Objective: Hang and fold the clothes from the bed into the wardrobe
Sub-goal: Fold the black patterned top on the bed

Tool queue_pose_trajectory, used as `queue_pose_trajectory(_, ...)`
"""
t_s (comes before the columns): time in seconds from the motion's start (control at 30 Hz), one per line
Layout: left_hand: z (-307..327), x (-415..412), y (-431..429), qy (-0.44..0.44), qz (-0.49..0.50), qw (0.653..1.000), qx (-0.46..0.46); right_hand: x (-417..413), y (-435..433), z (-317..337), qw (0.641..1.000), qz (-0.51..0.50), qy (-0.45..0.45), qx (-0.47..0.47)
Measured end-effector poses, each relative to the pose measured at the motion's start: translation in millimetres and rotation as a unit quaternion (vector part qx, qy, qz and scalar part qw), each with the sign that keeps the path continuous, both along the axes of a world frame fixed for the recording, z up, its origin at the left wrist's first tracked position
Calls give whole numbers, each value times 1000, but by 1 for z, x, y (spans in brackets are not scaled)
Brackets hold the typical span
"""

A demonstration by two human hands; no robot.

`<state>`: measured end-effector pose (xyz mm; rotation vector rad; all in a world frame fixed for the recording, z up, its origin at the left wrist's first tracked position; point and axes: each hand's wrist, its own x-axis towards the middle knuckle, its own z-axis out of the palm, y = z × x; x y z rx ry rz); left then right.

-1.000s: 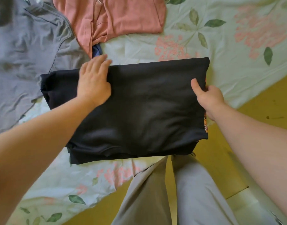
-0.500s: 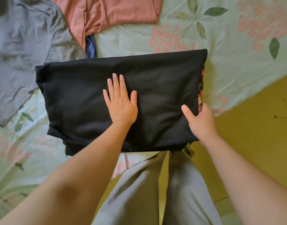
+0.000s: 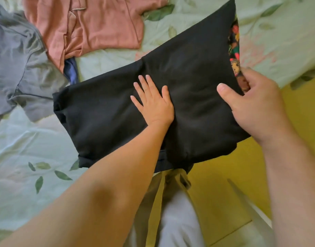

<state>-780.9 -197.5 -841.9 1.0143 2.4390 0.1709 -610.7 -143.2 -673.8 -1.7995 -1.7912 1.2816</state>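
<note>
Currently left hand (image 3: 153,102) flat on black garment (image 3: 188,68); right hand (image 3: 254,107) pinches its edge, apparently lifted.

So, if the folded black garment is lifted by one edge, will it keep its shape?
Probably floppy: the folded black garment creases where the right hand grips its edge. Its layers would likely slip apart, lying loose at the near edge. It seems light; the left hand pressing flat pins it.

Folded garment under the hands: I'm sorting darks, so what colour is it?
The folded garment is black, with a multicoloured print at its right edge; head view.
</note>
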Motion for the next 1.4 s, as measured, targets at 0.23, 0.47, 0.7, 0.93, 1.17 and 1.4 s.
queue_pose_trajectory(0.23, 16, 16, 30, -100, 25, 995, 15, -34, -6, 56, 989, 131, 5, -72)
queue_pose_trajectory(0.47, 70, -142, -62, -378, 401, 832, 58, -148, -92, 52, 930, 345, -11, -129)
queue_pose_trajectory(0.7, 109, -242, -97, -564, 373, 723, 144, -242, -175, -37, 911, 366, -102, -163)
queue_pose_trajectory(0.93, 71, -230, -89, -362, 390, 842, 91, -224, -210, -73, 872, 428, -156, -180)
queue_pose_trajectory(1.17, 52, -223, -87, -290, 454, 833, 127, -187, -211, -77, 847, 466, -118, -228)
queue_pose_trajectory(1.4, 44, -234, -85, -74, 349, 925, 129, -216, -83, -86, 982, 134, -48, 124)
